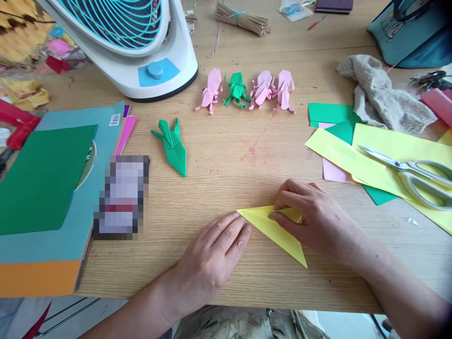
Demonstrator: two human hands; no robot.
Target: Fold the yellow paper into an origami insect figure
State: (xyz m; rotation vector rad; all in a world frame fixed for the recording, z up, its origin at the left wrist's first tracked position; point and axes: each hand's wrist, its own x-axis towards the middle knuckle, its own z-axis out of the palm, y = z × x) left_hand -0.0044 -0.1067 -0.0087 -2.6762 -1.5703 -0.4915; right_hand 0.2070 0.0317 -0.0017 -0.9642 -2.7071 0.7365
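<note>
A folded yellow origami paper [282,235] lies on the table in front of me, shaped like a pointed triangle. My right hand [314,216] grips its upper right part, thumb and fingers pinched at the upper fold. My left hand [219,249] rests flat with fingers close together, the fingertips at the paper's left corner. Further up and left lies a green folded paper figure [173,149], its pointed end toward me. The right part of the yellow paper is partly hidden under my right hand.
Pink origami figures [263,89] and a green one [237,88] stand in a row behind. Scissors [399,165] lie on yellow sheets [335,155] at right. A fan [158,80], a phone [122,193], a teal book [102,136] and a grey cloth [377,89] surround the work area.
</note>
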